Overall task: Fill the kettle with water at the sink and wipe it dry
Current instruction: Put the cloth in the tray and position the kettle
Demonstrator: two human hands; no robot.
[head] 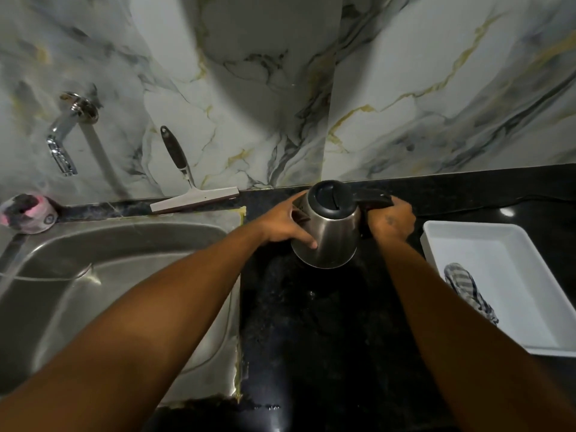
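While the kettle (327,235) stands on the black counter (311,338) beside the sink (93,244), I hold it with both hands.
My right hand (392,222) curls round its black handle; my left hand (285,224) lies spread against its steel side, thumb straight.

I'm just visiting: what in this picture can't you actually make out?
Water inside the kettle: head view, its shut lid hides it.
Fingers of the right hand in their grip on the handle: head view, behind the hand's own back.
Much of the bottom of the sink: head view, under the left forearm.
Right part of the white tray: cut off by the right edge.
Whether the tap runs: too blurred.
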